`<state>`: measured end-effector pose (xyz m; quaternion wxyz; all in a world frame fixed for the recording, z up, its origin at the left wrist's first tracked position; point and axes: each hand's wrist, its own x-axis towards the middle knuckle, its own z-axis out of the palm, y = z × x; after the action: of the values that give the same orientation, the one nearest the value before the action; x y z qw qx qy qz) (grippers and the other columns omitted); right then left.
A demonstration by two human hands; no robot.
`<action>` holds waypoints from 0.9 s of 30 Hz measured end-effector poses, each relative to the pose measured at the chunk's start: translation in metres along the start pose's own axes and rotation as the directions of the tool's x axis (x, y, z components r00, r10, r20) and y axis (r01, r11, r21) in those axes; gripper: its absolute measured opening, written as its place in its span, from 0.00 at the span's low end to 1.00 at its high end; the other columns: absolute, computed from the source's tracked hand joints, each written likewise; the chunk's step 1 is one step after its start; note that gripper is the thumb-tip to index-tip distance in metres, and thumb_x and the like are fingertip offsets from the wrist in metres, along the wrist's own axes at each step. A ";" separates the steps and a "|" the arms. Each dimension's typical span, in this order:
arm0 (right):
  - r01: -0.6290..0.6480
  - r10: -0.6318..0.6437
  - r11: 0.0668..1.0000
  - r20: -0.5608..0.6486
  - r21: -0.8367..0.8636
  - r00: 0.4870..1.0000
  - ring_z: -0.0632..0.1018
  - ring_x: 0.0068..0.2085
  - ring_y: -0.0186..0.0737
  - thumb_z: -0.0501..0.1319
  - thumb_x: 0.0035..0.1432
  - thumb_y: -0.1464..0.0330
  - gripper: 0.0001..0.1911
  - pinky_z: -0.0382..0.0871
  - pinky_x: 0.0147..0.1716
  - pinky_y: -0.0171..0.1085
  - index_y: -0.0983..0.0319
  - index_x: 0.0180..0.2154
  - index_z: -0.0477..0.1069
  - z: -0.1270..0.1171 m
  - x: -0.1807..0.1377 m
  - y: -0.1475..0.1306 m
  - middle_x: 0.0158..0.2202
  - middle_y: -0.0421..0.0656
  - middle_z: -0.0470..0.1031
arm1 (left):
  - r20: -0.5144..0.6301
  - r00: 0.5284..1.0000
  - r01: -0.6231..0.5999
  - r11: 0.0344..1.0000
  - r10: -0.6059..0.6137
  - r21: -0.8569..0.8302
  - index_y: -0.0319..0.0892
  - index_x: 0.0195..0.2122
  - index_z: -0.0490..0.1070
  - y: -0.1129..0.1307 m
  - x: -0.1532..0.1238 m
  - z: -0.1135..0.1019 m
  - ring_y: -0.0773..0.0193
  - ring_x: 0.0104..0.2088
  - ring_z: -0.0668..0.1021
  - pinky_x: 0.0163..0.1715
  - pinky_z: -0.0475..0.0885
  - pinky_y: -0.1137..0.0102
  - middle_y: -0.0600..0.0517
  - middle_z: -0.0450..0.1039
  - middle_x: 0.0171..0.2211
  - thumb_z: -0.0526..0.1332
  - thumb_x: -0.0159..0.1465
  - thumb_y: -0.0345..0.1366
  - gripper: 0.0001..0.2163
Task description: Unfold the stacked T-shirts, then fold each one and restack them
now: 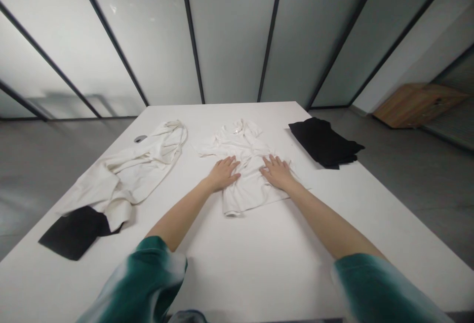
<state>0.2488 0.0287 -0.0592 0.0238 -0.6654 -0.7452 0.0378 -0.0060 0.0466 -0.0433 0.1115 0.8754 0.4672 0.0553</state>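
White shirt (249,187), rumpled, beneath left hand (223,174) and right hand (277,172); both outspread, gripping nothing.

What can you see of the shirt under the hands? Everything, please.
The shirt is white, apparently thin, soft fabric, short-sleeved by the look of it. It lies spread on the white table, collar away from the person, hem toward them. It is creased, most clearly around the middle; the near left corner looks curled or folded. A small mark shows at the collar, too small to identify. The left hand and right hand rest on it, palms down, fingers spread.
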 end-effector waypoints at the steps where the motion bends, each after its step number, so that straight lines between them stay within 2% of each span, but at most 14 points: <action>1: -0.017 0.017 0.999 0.015 -0.034 1.000 0.57 0.68 0.60 0.48 0.68 0.55 0.32 0.52 0.62 0.58 0.62 0.68 0.55 0.000 -0.006 -0.004 0.70 0.56 0.53 | 0.030 0.999 0.014 0.999 -0.015 0.038 0.46 0.66 0.58 0.001 -0.001 0.002 0.52 0.70 0.54 0.66 0.52 0.53 0.44 0.49 0.71 0.52 0.69 0.48 0.26; 3: -0.006 0.009 0.996 0.033 -0.092 0.999 0.62 0.65 0.61 0.48 0.68 0.55 0.32 0.56 0.59 0.57 0.63 0.67 0.56 -0.007 -0.019 -0.011 0.68 0.59 0.56 | 0.038 0.997 0.067 0.993 -0.071 0.100 0.47 0.65 0.60 -0.002 -0.004 -0.001 0.52 0.69 0.56 0.65 0.52 0.51 0.45 0.52 0.70 0.49 0.70 0.49 0.25; 5: 0.041 -0.036 0.991 0.041 -0.130 0.999 0.70 0.60 0.59 0.50 0.67 0.54 0.31 0.61 0.55 0.53 0.64 0.65 0.59 -0.021 -0.032 -0.016 0.62 0.60 0.66 | 0.001 0.989 0.145 0.978 -0.147 0.150 0.46 0.61 0.66 -0.008 -0.007 -0.010 0.51 0.65 0.64 0.64 0.55 0.50 0.44 0.60 0.66 0.46 0.71 0.51 0.24; 8: 0.053 -0.043 0.988 0.071 -0.145 0.997 0.78 0.49 0.54 0.50 0.68 0.54 0.28 0.63 0.51 0.48 0.64 0.59 0.66 -0.044 -0.038 -0.016 0.47 0.56 0.79 | -0.080 0.947 0.321 0.919 -0.311 0.229 0.39 0.49 0.75 -0.013 -0.010 -0.031 0.49 0.53 0.77 0.60 0.58 0.49 0.39 0.77 0.50 0.44 0.71 0.53 0.26; 10: 0.023 -0.018 0.993 0.048 -0.117 0.999 0.79 0.46 0.51 0.48 0.69 0.55 0.26 0.63 0.50 0.46 0.64 0.57 0.69 -0.055 -0.030 -0.013 0.40 0.52 0.81 | -0.150 0.908 0.419 0.866 -0.392 0.272 0.37 0.44 0.76 -0.012 -0.008 -0.044 0.49 0.47 0.79 0.59 0.59 0.50 0.38 0.79 0.41 0.47 0.69 0.53 0.26; 11: 0.021 -0.020 0.996 0.013 -0.086 1.000 0.79 0.45 0.50 0.47 0.69 0.56 0.25 0.64 0.50 0.45 0.64 0.57 0.69 -0.058 -0.023 -0.012 0.39 0.51 0.81 | -0.192 0.898 0.437 0.854 -0.395 0.283 0.36 0.45 0.75 -0.011 -0.007 -0.048 0.49 0.47 0.79 0.58 0.59 0.51 0.38 0.79 0.40 0.49 0.69 0.52 0.24; 14: 0.136 -0.134 0.991 -0.117 0.008 0.984 0.75 0.54 0.48 0.48 0.69 0.61 0.24 0.62 0.54 0.43 0.63 0.59 0.68 -0.052 0.006 -0.008 0.50 0.52 0.78 | -0.252 0.930 0.335 0.899 -0.267 0.284 0.38 0.52 0.71 -0.007 0.003 -0.048 0.50 0.53 0.75 0.57 0.62 0.56 0.39 0.75 0.49 0.52 0.68 0.48 0.21; 16: 0.203 -0.198 0.979 -0.131 0.026 0.971 0.68 0.63 0.49 0.50 0.68 0.60 0.25 0.59 0.59 0.44 0.63 0.61 0.66 -0.039 0.026 -0.006 0.62 0.53 0.69 | -0.210 0.960 0.237 0.933 -0.184 0.270 0.41 0.59 0.66 -0.009 0.010 -0.039 0.50 0.60 0.70 0.58 0.62 0.58 0.39 0.68 0.60 0.52 0.68 0.49 0.23; 17: 0.197 -0.194 0.980 -0.105 0.026 0.975 0.63 0.66 0.50 0.50 0.68 0.59 0.26 0.57 0.61 0.45 0.63 0.62 0.64 -0.032 0.033 -0.004 0.65 0.53 0.63 | -0.160 0.970 0.220 0.941 -0.183 0.258 0.42 0.62 0.63 -0.011 0.013 -0.033 0.50 0.62 0.67 0.59 0.62 0.57 0.40 0.63 0.64 0.51 0.68 0.50 0.25; 19: 0.125 -0.124 0.992 -0.023 0.020 0.992 0.58 0.68 0.53 0.50 0.68 0.55 0.30 0.55 0.63 0.48 0.63 0.65 0.60 -0.017 0.043 0.002 0.69 0.53 0.56 | -0.055 0.966 0.258 0.937 -0.252 0.237 0.43 0.67 0.57 -0.020 0.016 -0.021 0.47 0.67 0.60 0.62 0.58 0.53 0.40 0.54 0.69 0.48 0.69 0.52 0.29; 22: 0.028 -0.028 1.000 0.042 0.009 0.999 0.55 0.70 0.54 0.48 0.68 0.53 0.34 0.53 0.64 0.49 0.64 0.69 0.52 -0.001 0.043 0.013 0.70 0.55 0.52 | 0.023 0.921 0.375 0.900 -0.389 0.225 0.42 0.70 0.51 -0.034 0.010 -0.010 0.42 0.69 0.53 0.64 0.54 0.48 0.39 0.47 0.71 0.43 0.69 0.55 0.33; 25: -0.031 0.031 0.999 0.027 -0.011 0.999 0.54 0.70 0.55 0.48 0.67 0.52 0.38 0.51 0.65 0.49 0.68 0.70 0.48 0.005 0.028 0.022 0.70 0.58 0.50 | 0.021 0.901 0.415 0.875 -0.434 0.247 0.41 0.70 0.51 -0.039 -0.006 -0.012 0.40 0.69 0.54 0.62 0.56 0.48 0.38 0.48 0.71 0.43 0.68 0.57 0.34; 27: -0.048 0.049 0.998 0.011 -0.041 0.999 0.56 0.69 0.57 0.49 0.66 0.51 0.39 0.52 0.64 0.50 0.69 0.69 0.49 0.002 0.015 0.025 0.70 0.59 0.52 | 0.036 0.902 0.407 0.874 -0.431 0.267 0.41 0.68 0.56 -0.038 -0.017 -0.019 0.40 0.66 0.60 0.59 0.62 0.50 0.37 0.53 0.68 0.44 0.68 0.58 0.34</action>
<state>0.2717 0.0468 -0.0639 0.0048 -0.6833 -0.7296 0.0274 -0.0502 0.0559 -0.0340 0.0303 0.7618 0.6431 -0.0713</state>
